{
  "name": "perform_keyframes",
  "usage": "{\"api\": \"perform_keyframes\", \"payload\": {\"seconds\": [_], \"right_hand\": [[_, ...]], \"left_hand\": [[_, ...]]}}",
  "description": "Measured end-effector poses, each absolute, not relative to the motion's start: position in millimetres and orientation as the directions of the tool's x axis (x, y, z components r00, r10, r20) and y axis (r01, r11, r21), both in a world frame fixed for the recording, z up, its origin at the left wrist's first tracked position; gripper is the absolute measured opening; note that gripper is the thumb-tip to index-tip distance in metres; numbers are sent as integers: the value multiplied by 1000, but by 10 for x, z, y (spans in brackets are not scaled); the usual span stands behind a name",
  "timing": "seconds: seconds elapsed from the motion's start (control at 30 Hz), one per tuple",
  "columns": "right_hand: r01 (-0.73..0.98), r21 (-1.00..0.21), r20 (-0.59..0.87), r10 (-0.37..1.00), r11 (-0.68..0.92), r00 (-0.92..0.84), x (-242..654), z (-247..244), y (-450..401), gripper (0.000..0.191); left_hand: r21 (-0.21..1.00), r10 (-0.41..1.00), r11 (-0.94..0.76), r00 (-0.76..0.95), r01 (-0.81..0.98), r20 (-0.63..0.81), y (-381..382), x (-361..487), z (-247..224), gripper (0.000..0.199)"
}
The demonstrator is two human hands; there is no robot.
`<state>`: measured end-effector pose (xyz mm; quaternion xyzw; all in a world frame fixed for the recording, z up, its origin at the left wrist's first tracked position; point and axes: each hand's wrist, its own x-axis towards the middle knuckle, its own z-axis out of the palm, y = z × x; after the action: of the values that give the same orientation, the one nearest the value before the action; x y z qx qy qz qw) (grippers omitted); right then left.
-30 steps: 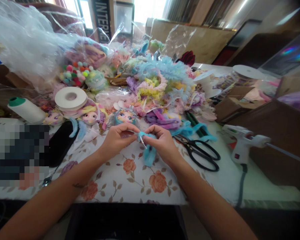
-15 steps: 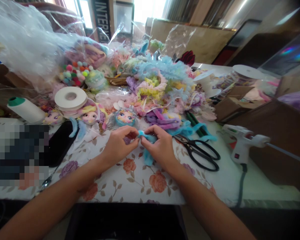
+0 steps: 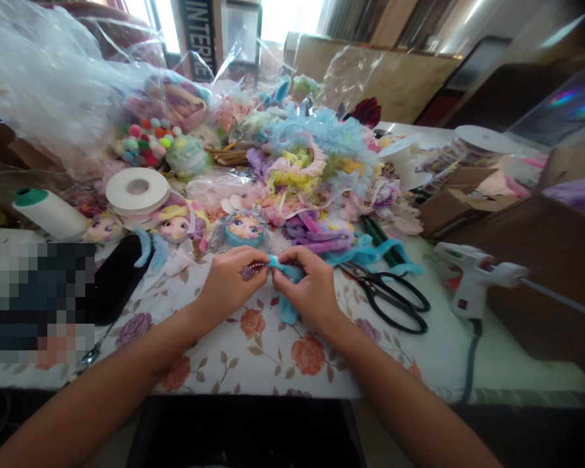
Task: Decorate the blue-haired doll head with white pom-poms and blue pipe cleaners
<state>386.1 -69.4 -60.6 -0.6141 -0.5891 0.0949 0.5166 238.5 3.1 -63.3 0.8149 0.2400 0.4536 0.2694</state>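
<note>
Between my two hands is a fluffy blue strip [image 3: 288, 309], pinched near its upper end, with its lower part hanging below my right hand. My left hand [image 3: 231, 279] has thumb and fingertips closed at the strip's left end, where a short string of small beads [image 3: 255, 265] shows between the fingers. My right hand [image 3: 309, 283] is closed on the strip from the right. Just beyond my hands lies a doll head [image 3: 244, 227] with grey hair and a blue lower edge. Black-handled scissors [image 3: 394, 302] rest to the right of my right hand.
A white glue gun [image 3: 470, 279] stands at the right beside cardboard boxes [image 3: 531, 260]. A ribbon roll [image 3: 137, 188], a thread cone [image 3: 51, 213] and a black phone [image 3: 114, 279] are at the left. Ruffled trims [image 3: 316, 136] and plastic bags are heaped behind.
Both hands have shifted very slightly left with the blue strip. The bead string now shows more clearly between the fingers of my left hand.
</note>
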Motion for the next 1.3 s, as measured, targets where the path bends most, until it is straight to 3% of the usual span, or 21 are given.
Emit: {"api": "perform_keyframes", "payload": {"seconds": [0.7,0.87,1.1,1.3], "right_hand": [[651,-672,594,781,352,191,3845,-671,-699,12],[716,-591,687,697,372,205,3865,-630,-673,18],[830,-352,786,618,433,11,3890,-658,-685,19],[835,-325,797,604,445,-12,3878,-665,-685,21]], "left_hand": [[698,637,-709,513,98,575,61,2362,-643,15],[845,740,-535,483,1,468,77,2383,-643,11],[976,812,-127,547,-177,205,52,2400,-585,12],[982,819,-87,550,-164,165,61,2406,-595,14]]}}
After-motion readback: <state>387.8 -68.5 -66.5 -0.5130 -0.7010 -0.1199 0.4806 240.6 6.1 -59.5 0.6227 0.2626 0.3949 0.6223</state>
